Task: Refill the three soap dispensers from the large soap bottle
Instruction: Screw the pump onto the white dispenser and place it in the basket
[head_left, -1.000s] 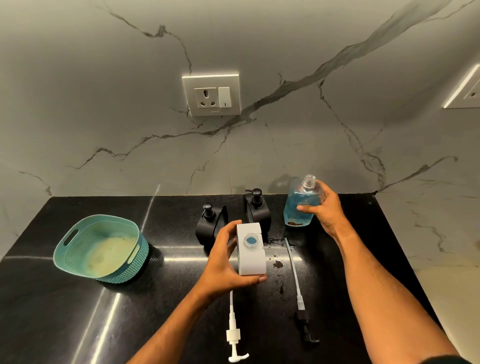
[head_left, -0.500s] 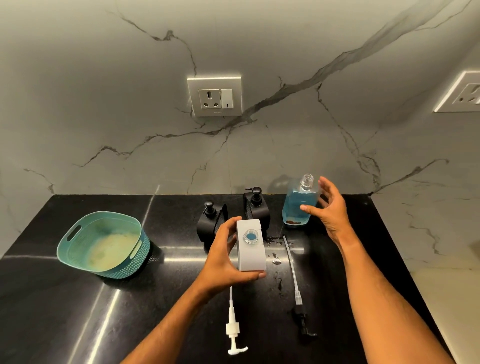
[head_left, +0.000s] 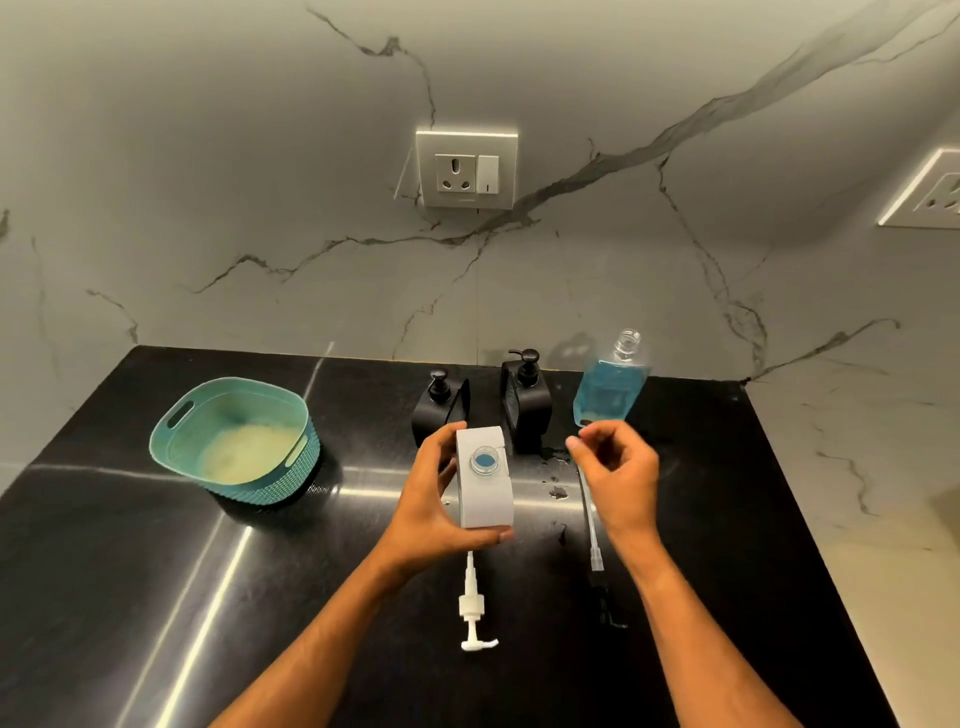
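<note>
My left hand (head_left: 434, 506) grips a white square dispenser (head_left: 484, 480) with its round mouth uncapped and blue soap visible inside. My right hand (head_left: 618, 475) hovers just right of it, fingers loosely curled, holding nothing. The large clear soap bottle (head_left: 612, 387), capless and about two-thirds full of blue liquid, stands at the back by the wall. Two black dispensers (head_left: 440, 410) (head_left: 524, 402) with pumps on stand behind the white one. A white pump (head_left: 474, 608) lies on the counter below my left hand. A black pump with a long tube (head_left: 595, 545) lies under my right wrist.
A teal basket (head_left: 234, 439) sits on the left of the black counter (head_left: 130, 571). Small spills of liquid (head_left: 558, 491) spot the counter between the dispensers and the tube. The marble wall with a socket (head_left: 466, 169) rises behind; the counter ends at right.
My right hand let go of the large soap bottle and drew back toward the white dispenser. The bottle stays standing at the back. My left hand kept its grip.
</note>
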